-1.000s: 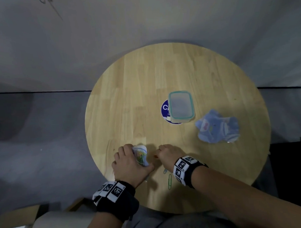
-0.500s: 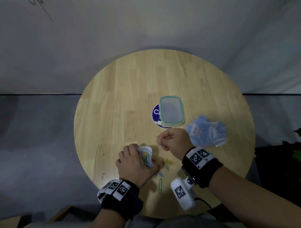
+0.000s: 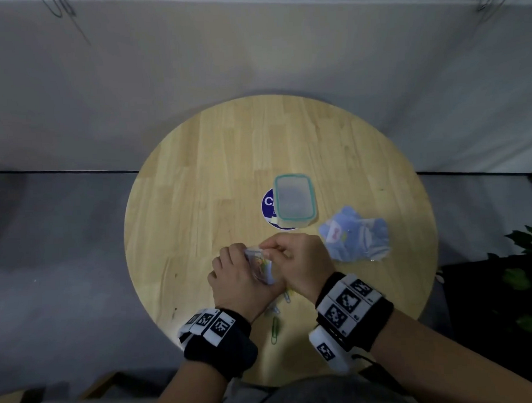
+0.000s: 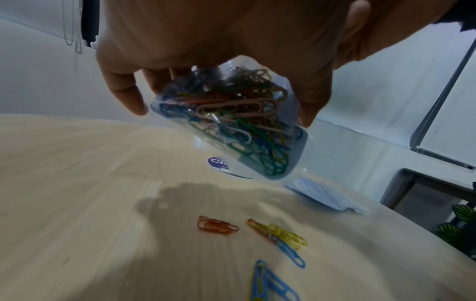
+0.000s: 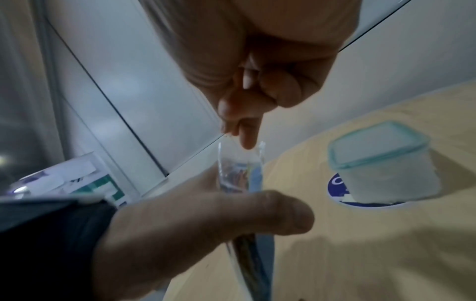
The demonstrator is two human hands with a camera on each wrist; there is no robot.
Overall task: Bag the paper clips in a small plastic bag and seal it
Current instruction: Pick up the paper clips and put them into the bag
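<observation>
My left hand (image 3: 248,262) grips a small clear plastic bag (image 3: 261,266) just above the round wooden table (image 3: 198,203). In the left wrist view the bag (image 4: 231,122) is packed with coloured paper clips. My right hand (image 3: 265,249) is close against it. Its thumb and forefinger (image 5: 248,138) are pinched together at the bag's open mouth (image 5: 240,154), and the clip it carried is too small to make out. My left thumb (image 5: 257,211) lies across the bag. Loose clips lie on the table below: red (image 4: 217,225), yellow (image 4: 280,234), blue (image 4: 270,285), green (image 3: 275,329).
A lidded clear box with a teal rim (image 3: 294,200) stands mid-table on a round blue sticker (image 3: 268,204). A crumpled blue patterned packet (image 3: 355,234) lies to its right. Plant leaves (image 3: 526,252) show beyond the table's right edge.
My right hand picked a clip off the table, lifted it, then swung left to the bag's mouth. The left hand raised the bag slightly to meet it.
</observation>
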